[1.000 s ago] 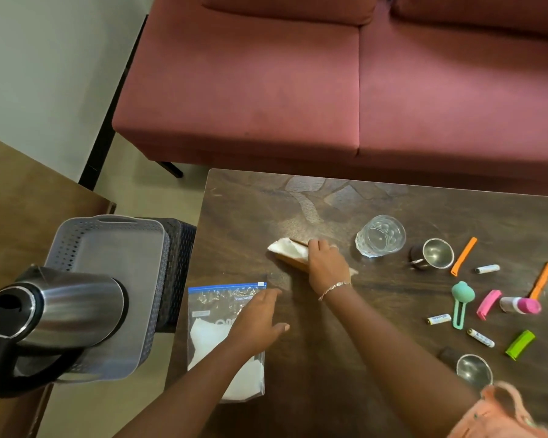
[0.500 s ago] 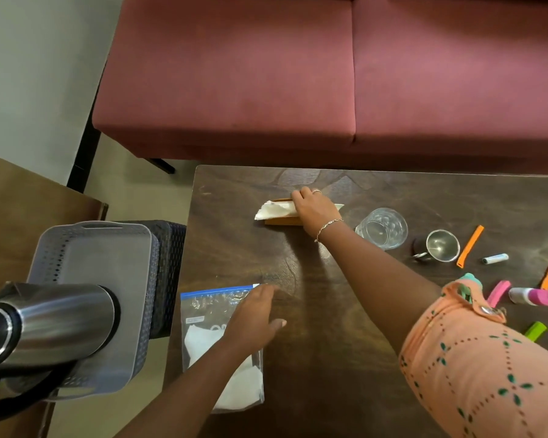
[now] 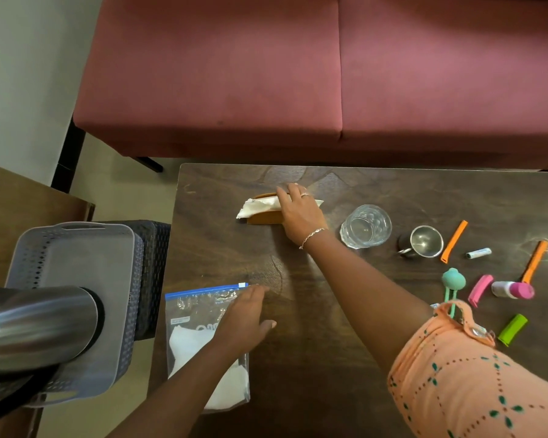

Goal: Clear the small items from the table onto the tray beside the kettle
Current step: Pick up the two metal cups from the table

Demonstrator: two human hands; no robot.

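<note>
hidden: kettle (image 3: 38,327) cut off at the frame's left edge, lying across and covering the near part of the tray (image 3: 86,263); handle mostly out of frame
hidden 2: orange sleeve (image 3: 475,384) covers the tabletop (image 3: 329,358) right of the kettle, near edge; teal tool (image 3: 453,281) stem runs under it
hard to tell: wooden holder (image 3: 264,216) mostly under the right hand, shape unclear, probably a napkin holder
napkin: white napkin (image 3: 260,206) sticks out of the holder on the side toward the kettle, crumpled tip
right hand: right hand (image 3: 301,216) far from the kettle, fingers curled down over the holder and napkin, gripping them; ring and bracelet visible
left hand: left hand (image 3: 244,324) just right of the kettle, palm flat on the zip bag (image 3: 203,339), fingers spread, not gripping anything
zip bag: clear, blue seal strip, white folded contents, flat on the tabletop beside the tray
tray: grey, perforated walls, nothing but the kettle on it, off the tabletop edge
small items: all well right of the kettle, on the tabletop — glass (image 3: 366,226), steel cup (image 3: 423,241), two orange clips (image 3: 454,240), battery (image 3: 478,253), pink clip (image 3: 480,289), pink-capped bottle (image 3: 513,290), green clip (image 3: 513,328)
background: red sofa (image 3: 329,74) beyond the tabletop
</note>
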